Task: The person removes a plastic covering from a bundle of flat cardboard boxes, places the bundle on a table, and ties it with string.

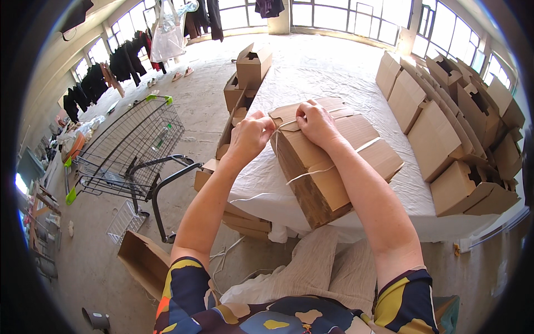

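Observation:
A closed brown cardboard box point(356, 129) lies on the white-covered table point(311, 72) in front of me, its near end reaching the table's front edge. White string point(311, 173) crosses its top in two places. At the box's far left corner my left hand point(251, 134) pinches the string between thumb and fingers. My right hand point(317, 121) is closed on the far part of the box top, with its fingertips at the same string. Whether a knot lies between my hands is too small to tell. A loose length of string trails on the cloth to the left.
Rows of open cardboard boxes point(434, 133) stand along the table's right side. More boxes point(255, 65) are stacked at its left edge. A wire shopping cart point(130, 147) stands on the floor to the left, near an open box point(143, 259). Dark clothes point(127, 60) hang farther back.

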`<state>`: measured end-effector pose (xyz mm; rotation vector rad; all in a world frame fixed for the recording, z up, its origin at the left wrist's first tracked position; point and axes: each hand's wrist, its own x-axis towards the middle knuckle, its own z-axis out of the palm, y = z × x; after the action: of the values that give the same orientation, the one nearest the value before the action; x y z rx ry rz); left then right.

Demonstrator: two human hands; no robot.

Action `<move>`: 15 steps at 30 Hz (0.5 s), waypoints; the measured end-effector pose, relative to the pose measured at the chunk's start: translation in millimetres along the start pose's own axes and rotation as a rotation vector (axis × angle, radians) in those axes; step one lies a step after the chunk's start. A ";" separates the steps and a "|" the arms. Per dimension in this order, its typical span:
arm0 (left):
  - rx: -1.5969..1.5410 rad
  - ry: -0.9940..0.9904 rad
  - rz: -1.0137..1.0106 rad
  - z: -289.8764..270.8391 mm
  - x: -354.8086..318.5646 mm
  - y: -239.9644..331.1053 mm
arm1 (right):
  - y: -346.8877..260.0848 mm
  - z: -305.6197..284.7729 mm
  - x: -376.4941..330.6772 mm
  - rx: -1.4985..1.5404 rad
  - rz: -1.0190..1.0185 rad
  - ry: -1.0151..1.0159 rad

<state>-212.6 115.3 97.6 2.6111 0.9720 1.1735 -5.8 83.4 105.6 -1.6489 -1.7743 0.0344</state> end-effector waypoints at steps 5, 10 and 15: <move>0.012 0.040 -0.043 5.7 -2.7 -1.2 | 2.2 1.5 1.5 0.000 -0.020 -0.003; -0.152 0.038 -0.300 7.1 -13.4 -16.8 | 2.4 0.9 0.5 -0.003 -0.021 -0.015; -0.392 0.126 -0.427 3.6 -40.9 -60.6 | 2.2 1.0 2.0 -0.005 -0.006 -0.013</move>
<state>-261.1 139.0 48.1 1.9305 1.1159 1.2669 -4.3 86.1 104.8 -1.6501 -1.7898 0.0380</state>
